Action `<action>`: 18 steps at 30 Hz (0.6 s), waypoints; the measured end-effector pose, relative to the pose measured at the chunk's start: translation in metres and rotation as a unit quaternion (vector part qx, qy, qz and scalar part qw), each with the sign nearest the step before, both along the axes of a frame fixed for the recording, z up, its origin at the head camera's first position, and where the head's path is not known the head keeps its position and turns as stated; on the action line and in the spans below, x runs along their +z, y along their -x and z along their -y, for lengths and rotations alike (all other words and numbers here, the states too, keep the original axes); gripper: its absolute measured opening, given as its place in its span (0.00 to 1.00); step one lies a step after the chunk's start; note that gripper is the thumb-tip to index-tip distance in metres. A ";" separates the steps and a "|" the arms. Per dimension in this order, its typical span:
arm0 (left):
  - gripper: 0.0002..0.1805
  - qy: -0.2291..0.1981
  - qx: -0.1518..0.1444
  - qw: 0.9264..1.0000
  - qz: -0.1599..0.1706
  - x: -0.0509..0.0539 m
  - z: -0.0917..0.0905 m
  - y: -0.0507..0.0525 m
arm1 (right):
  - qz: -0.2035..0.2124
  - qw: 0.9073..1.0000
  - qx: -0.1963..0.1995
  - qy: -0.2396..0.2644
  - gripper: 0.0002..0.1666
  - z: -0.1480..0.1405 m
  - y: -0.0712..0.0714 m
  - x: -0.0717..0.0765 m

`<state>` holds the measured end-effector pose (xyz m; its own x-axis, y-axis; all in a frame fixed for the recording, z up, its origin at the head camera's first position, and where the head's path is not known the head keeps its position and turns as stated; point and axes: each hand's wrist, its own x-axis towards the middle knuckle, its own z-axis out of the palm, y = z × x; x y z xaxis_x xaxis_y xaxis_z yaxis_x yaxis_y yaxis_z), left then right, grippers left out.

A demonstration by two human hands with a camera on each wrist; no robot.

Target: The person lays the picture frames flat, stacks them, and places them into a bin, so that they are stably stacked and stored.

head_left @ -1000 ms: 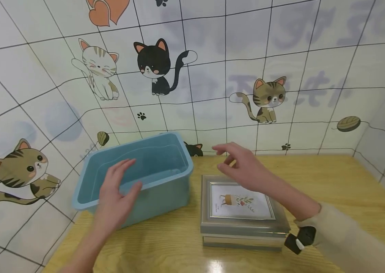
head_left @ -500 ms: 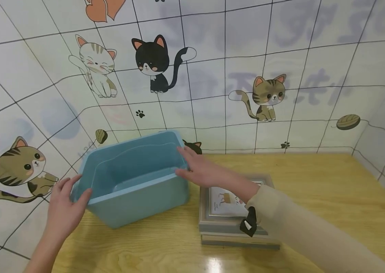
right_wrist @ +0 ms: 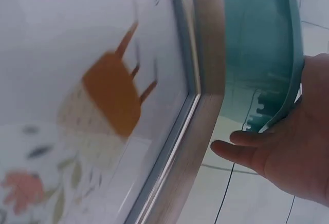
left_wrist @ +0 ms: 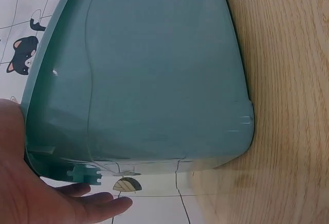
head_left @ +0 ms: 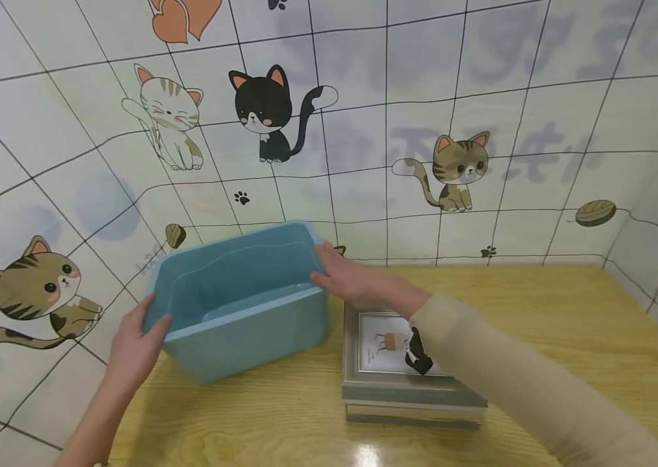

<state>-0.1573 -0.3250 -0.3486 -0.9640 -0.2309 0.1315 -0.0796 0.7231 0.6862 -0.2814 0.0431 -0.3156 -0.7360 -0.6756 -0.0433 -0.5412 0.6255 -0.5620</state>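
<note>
A blue plastic bin [head_left: 247,337] stands on the wooden table at the left, its open top facing up. My left hand [head_left: 136,340] grips its left end, thumb over the rim and fingers on the outside. In the left wrist view, the fingers [left_wrist: 103,206] reach below the rim. My right hand [head_left: 346,275] holds the bin's right end by the rim, and its fingers [right_wrist: 241,152] extend under the rim in the right wrist view. Beneath my right forearm lies a silver picture frame [head_left: 354,363] showing a potted-plant print, stacked on another frame [head_left: 410,415].
Behind the bin, a wall covering [head_left: 364,181] with cartoon cats and grid lines rises from the table's back edge. It also closes off the left side. The wooden tabletop [head_left: 568,337] extends to the right of the stacked frames.
Both hands have come onto the bin's two ends, the left moving from over its near rim and the right from above the frames. The bin's left end has shifted slightly right.
</note>
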 end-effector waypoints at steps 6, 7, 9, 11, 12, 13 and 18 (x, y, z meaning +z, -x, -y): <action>0.39 -0.026 -0.005 0.999 0.022 0.000 -0.009 0.016 | 0.025 1.000 0.015 0.012 0.47 -0.016 0.015 -0.005; 0.39 -0.027 -0.008 0.999 0.024 0.000 -0.011 0.019 | 0.027 0.999 0.016 0.015 0.47 -0.020 0.016 -0.005; 0.39 -0.031 -0.014 0.999 0.030 0.000 -0.015 0.025 | 0.033 0.999 0.015 0.019 0.47 -0.027 0.018 -0.006; 0.40 -0.034 -0.016 0.999 0.031 0.001 -0.019 0.030 | 0.039 0.999 0.012 0.023 0.47 -0.032 0.018 -0.005; 0.40 -0.036 -0.016 0.999 0.031 0.001 -0.020 0.032 | 0.037 0.999 0.011 0.023 0.47 -0.034 0.017 -0.005; 0.40 -0.038 -0.016 0.999 0.032 0.001 -0.021 0.034 | 0.035 0.999 0.009 0.024 0.47 -0.035 0.018 -0.005; 0.41 -0.047 -0.016 0.998 0.039 0.003 -0.029 0.040 | 0.005 1.000 0.004 0.022 0.46 -0.041 0.019 -0.007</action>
<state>-0.1970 -0.2963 -0.3454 -0.9776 -0.2076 0.0357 -0.1129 0.6594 0.7433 -0.3006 0.0842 -0.3222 -0.7297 -0.6834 -0.0207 -0.5408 0.5954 -0.5942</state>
